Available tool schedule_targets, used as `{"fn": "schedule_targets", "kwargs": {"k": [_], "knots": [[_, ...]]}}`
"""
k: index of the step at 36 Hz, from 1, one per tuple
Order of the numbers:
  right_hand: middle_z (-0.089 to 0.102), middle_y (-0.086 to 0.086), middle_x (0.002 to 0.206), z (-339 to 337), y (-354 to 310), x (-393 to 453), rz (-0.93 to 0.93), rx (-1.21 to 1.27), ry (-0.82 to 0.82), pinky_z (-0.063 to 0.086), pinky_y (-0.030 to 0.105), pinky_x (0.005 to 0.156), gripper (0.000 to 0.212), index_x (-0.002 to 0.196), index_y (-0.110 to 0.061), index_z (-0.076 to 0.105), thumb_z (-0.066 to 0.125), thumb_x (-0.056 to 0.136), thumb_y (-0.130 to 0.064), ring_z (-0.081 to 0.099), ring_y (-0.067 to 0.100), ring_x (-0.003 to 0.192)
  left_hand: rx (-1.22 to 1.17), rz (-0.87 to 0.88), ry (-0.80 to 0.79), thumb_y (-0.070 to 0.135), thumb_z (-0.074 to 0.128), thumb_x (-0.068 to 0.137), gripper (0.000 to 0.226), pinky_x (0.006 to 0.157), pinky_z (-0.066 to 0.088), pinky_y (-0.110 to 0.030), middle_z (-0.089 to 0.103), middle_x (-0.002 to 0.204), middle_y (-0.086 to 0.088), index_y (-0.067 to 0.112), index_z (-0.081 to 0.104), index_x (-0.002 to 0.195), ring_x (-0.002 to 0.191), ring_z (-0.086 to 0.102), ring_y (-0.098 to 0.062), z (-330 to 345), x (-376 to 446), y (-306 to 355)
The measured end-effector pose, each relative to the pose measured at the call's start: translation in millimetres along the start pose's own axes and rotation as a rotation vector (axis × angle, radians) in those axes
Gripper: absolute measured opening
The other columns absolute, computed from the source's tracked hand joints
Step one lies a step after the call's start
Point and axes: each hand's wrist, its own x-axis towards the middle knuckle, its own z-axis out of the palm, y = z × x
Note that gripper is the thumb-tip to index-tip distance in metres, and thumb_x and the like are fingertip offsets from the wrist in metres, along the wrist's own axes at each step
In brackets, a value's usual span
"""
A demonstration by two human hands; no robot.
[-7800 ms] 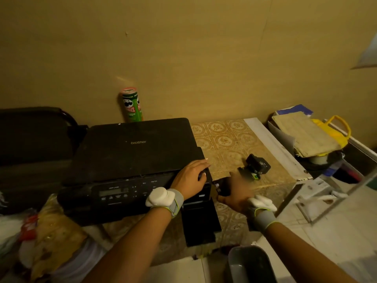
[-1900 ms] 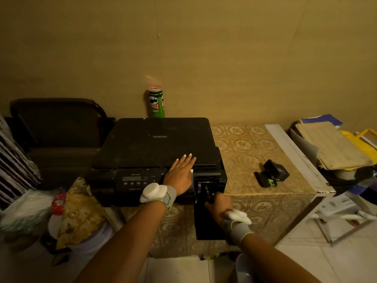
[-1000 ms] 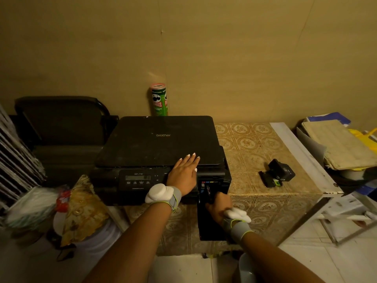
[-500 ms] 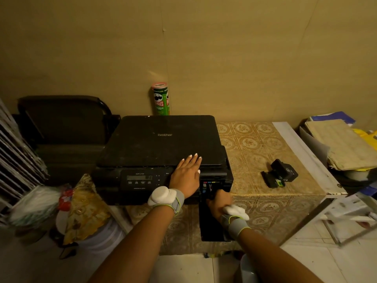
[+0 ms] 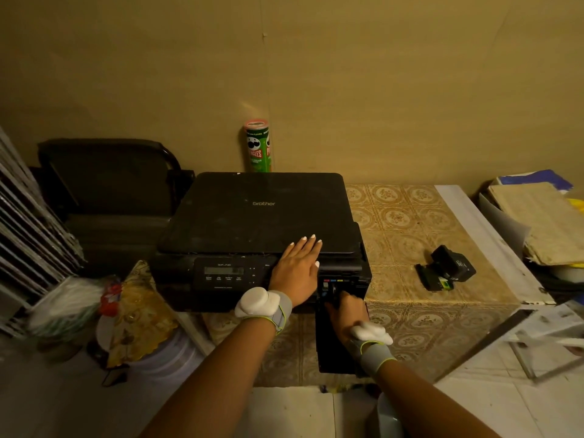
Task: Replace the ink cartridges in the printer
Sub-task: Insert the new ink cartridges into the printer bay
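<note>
A black printer (image 5: 259,229) sits on a worktop (image 5: 407,222) covered in a patterned cloth, its lid shut and its front control panel facing the person. At the printer's 4 o'clock corner the ink bay (image 5: 339,287) stands open, a strip of coloured tabs showing along its top edge, and its door (image 5: 335,349) hangs down over the worktop's front edge.

The left hand (image 5: 298,270) lies flat, fingers spread and straight, palm down across the front edge of the lid and the panel, at 9 o'clock from the open bay. Its grip is open, pressing rather than holding anything.

The right hand (image 5: 346,309) reaches into the bay from 6 o'clock, fingertips curled in among the cartridge slots. I cannot tell whether its grip is closed on a cartridge, since the fingers are hidden in the dark bay.

Two loose black cartridges (image 5: 445,271) lie on the worktop at 3 o'clock from the printer, well apart from it, touching each other; the nearer one shows a small green label.

A green crisp tube (image 5: 258,147) stands upright against the wall at the printer's 12 o'clock. A stack of papers (image 5: 537,219) rests beyond the worktop's 3 o'clock edge. Both wrists wear grey bands with white pods.
</note>
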Motion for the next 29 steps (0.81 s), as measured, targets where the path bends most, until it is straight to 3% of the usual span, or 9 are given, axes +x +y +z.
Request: {"fn": "schedule_targets", "kwargs": {"k": [8,29], "knots": [[0.066,0.019,0.111,-3.7,2.0,-2.2,-0.019,0.067,-0.01,0.044,0.031,0.076,0.026,0.104,-0.003,0.061,0.059,0.087,-0.023,0.06,0.037,0.104,0.006,0.009,0.02,0.019,0.03,0.099,0.049,0.118,0.001,-0.027,0.015,0.158,0.0,0.018,0.019,0.146,0.146,0.009,-0.014,3.2,0.3,-2.9],[0.063,0.022,0.116,-3.7,-12.2,-7.2,0.204,0.153,0.025,0.049,0.037,0.086,0.032,0.112,0.0,0.055,0.057,0.088,-0.021,0.059,0.038,0.11,0.001,0.016,-0.115,0.014,0.028,0.099,0.05,0.118,-0.001,-0.029,0.009,0.159,-0.003,0.016,0.015,0.147,0.147,0.004,-0.017,-7.1,5.8,-6.1]]}}
